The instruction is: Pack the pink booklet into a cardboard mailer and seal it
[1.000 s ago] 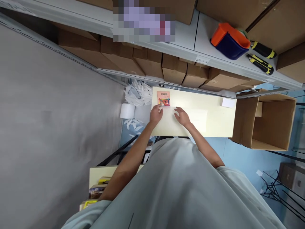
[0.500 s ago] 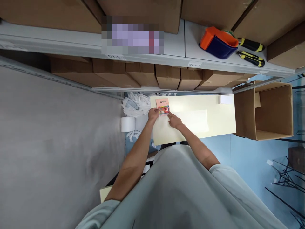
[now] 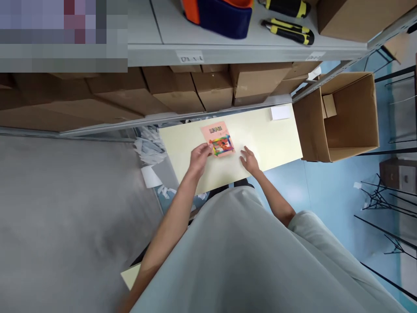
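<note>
A pink booklet or flat packet (image 3: 217, 129) with dark lettering and a colourful picture is held over the cream tabletop (image 3: 185, 163). My left hand (image 3: 199, 158) pinches its lower left edge between thumb and fingers. To the right of it, my right hand (image 3: 249, 161) hovers over the tabletop with fingers apart, touching nothing I can see. How high the pink item is above the surface is hard to tell.
A small white box (image 3: 280, 113) lies at the table's far right corner. Beyond that stands an open cardboard box (image 3: 352, 117). Shelving (image 3: 244, 54) holding cartons, an orange-and-blue holder (image 3: 223, 17) and yellow-black cutters (image 3: 289, 31) runs across the front. Paper scraps (image 3: 150, 145) lie left.
The view has turned and shifted right. The pink item looks larger and nearer, raised in my left hand. My right hand has come away from its lower right edge and opened.
</note>
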A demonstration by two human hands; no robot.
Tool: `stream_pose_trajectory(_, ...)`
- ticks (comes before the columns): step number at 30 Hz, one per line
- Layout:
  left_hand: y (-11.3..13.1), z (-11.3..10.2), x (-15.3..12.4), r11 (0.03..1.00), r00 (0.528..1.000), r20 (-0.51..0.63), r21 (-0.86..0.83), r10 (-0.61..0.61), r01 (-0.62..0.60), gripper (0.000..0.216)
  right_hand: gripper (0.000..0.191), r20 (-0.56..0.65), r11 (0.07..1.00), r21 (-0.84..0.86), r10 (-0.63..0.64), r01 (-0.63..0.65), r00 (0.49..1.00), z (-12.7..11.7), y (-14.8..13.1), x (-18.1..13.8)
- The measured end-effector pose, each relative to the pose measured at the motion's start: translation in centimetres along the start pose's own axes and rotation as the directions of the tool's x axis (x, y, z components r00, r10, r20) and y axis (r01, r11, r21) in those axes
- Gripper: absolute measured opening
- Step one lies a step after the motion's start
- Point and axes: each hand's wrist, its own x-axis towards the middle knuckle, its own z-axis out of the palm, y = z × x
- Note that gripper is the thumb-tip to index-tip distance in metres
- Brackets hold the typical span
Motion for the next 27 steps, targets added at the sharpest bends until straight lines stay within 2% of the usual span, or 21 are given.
stream_pose_trajectory(2, -2.0, 4.2, -1.5, 0.991, 0.989, 0.070, -0.037, -0.127, 0.130, 0.050, 0.047, -0.069, 0.998, 0.025, 0.061, -0.060, 0.996, -1.5, 2.8, -0.5)
stream_pose_trajectory(5, -5.0, 9.6, -2.2, 0.969, 0.966, 0.084, -0.011, -0.245, 0.246, 0.050, 0.043, -0.121, 0.995, 0.051, 0.092, -0.086, 0.988, -3.0, 5.7, -0.4)
stream_pose_trajectory(7, -6.6, 11.9, -1.9, 0.956, 0.955, 0.046, 0.009, -0.292, 0.292, 0.046, 0.042, -0.135, 0.993, 0.076, 0.102, -0.092, 0.986, -3.5, 6.6, 0.0)
stream_pose_trajectory(9, -7.8, 13.4, -1.4, 0.945, 0.945, -0.010, 0.021, -0.328, 0.328, 0.040, 0.043, -0.141, 0.988, 0.105, 0.129, -0.115, 0.982, -3.7, 7.0, 0.6)
stream_pose_trajectory(13, -9.2, 14.6, -0.8, 0.932, 0.928, -0.113, 0.025, -0.356, 0.361, 0.027, 0.041, -0.136, 0.975, 0.102, 0.208, -0.195, 0.969, -3.3, 6.9, 2.0)
stream_pose_trajectory(16, -9.5, 15.0, -0.6, 0.933, 0.923, -0.148, 0.017, -0.354, 0.360, 0.022, 0.038, -0.120, 0.968, 0.071, 0.248, -0.241, 0.961, -2.8, 6.7, 2.9)
stream_pose_trajectory(22, -9.6, 15.6, -0.2, 0.935, 0.921, -0.182, 0.016, -0.345, 0.353, 0.030, 0.022, -0.090, 0.944, 0.071, 0.328, -0.323, 0.940, -2.7, 6.7, 4.5)
stream_pose_trajectory(27, -9.5, 16.3, 0.0, 0.942, 0.931, -0.190, 0.067, -0.311, 0.329, 0.041, 0.019, -0.091, 0.953, 0.073, 0.301, -0.295, 0.949, -3.4, 6.9, 5.1)
